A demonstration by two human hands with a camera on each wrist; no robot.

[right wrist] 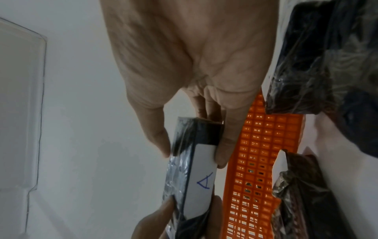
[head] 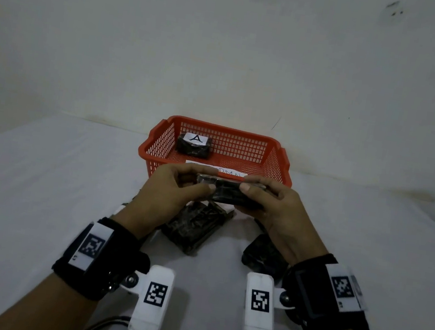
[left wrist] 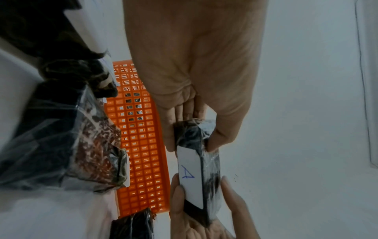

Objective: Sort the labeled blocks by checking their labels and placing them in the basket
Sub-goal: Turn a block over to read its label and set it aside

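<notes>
Both hands hold one dark plastic-wrapped block [head: 227, 193] in the air just in front of the orange basket [head: 284, 160]. My left hand [head: 202, 182] pinches its left end and my right hand [head: 250, 185] pinches its right end. The block's white label [left wrist: 190, 176] carries a blue letter A and faces down and away from me; the same label [right wrist: 201, 182] shows in the right wrist view. In the basket's far left corner lies another wrapped block [head: 193, 147] with an A label on top. The basket's front wall bears a white paper strip, mostly hidden by my hands.
More wrapped blocks lie on the white table below my hands: one large [head: 194, 227] in the middle, one [head: 265, 254] by my right wrist, others partly hidden under my left hand. A white wall stands close behind the basket.
</notes>
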